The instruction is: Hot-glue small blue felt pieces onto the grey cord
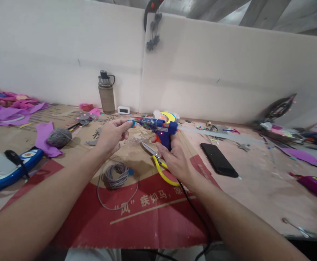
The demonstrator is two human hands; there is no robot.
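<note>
My right hand (pixel 175 156) is wrapped round the handle of a blue hot glue gun (pixel 162 129), with a small red light on its side and an orange trigger. A pale glue stick (pixel 193 130) sticks out of its back. Facing the nozzle, my left hand (pixel 112 133) is closed in a pinch on a small blue piece (pixel 133 124). The nozzle tip is at or very near this piece; contact is hard to tell. Below lie yellow-handled scissors (pixel 161 170), partly under my right hand, and a coil of grey yarn (pixel 116 175).
Red and brown cardboard (pixel 147 224) covers the table under my hands. A black phone (pixel 218 159) lies at right. A water bottle (pixel 106 94) and small clock (pixel 123 110) stand behind. A grey yarn ball (pixel 59 137) and purple felt (pixel 43 134) are at left. The gun's black cord (pixel 193 208) runs towards me.
</note>
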